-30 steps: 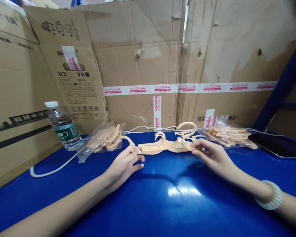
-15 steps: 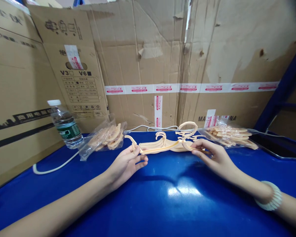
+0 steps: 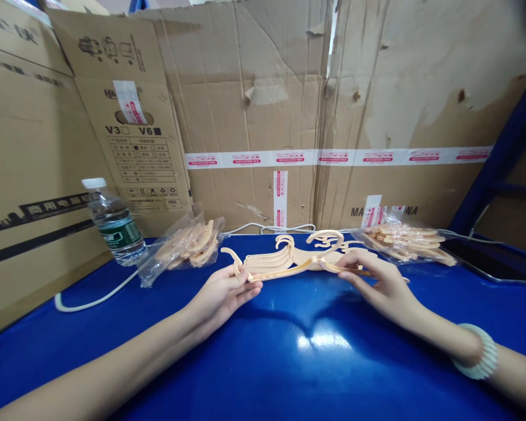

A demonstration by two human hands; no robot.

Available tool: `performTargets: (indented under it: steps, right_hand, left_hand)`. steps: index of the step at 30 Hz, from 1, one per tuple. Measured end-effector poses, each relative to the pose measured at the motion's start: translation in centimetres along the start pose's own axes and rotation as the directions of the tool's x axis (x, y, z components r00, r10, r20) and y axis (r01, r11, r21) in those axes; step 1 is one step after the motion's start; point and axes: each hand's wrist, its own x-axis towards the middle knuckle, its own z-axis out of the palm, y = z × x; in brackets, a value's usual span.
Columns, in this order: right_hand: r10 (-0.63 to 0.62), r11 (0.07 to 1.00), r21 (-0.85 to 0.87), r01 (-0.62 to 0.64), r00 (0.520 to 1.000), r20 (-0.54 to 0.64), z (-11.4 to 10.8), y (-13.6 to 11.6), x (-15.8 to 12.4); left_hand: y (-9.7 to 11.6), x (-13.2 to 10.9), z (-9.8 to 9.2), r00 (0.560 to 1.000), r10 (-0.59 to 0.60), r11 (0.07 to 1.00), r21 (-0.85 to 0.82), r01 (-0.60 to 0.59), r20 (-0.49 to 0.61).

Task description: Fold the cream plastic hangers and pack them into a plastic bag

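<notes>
A peach plastic clothes hanger (image 3: 284, 273) is held up just above the blue table, its large hook (image 3: 341, 241) pointing upward. My left hand (image 3: 225, 293) pinches its left end between thumb and fingers. From that grip a curved peach piece (image 3: 230, 255) sticks up; whether it belongs to the hanger I cannot tell. On the right arm of the hanger, the thumb and fingers of my right hand (image 3: 379, 280) are closed. Several similar hangers (image 3: 265, 259) lie together just behind the held one, partly covered by it.
Clear bags of peach hanger pieces lie at left (image 3: 193, 245) and right (image 3: 405, 241). A water bottle (image 3: 116, 225) stands at left beside a white cable (image 3: 87, 303). A dark phone-like device (image 3: 491, 262) rests at right. Cardboard (image 3: 254, 117) walls the back of the blue table (image 3: 263, 374).
The hanger's hook has dipped and shifted slightly left. The fingers of my left hand have drawn in under the hanger's left end. My right hand keeps its grip.
</notes>
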Motion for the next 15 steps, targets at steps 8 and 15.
performTargets:
  steps: [8, 15]
  right_hand:
    - [0.023, 0.997, 0.074, -0.026, 0.999, 0.044, 0.59, -0.52, -0.37]
    - [0.054, 0.993, 0.102, -0.06, 0.997, 0.052, 0.82, -0.83, -0.56]
  left_hand:
    - [-0.33, -0.1, -0.12, 0.995, 0.062, 0.997, 0.057, -0.058, -0.072]
    - [-0.5, 0.08, -0.34, 0.99, 0.123, 0.99, 0.072, -0.118, -0.073]
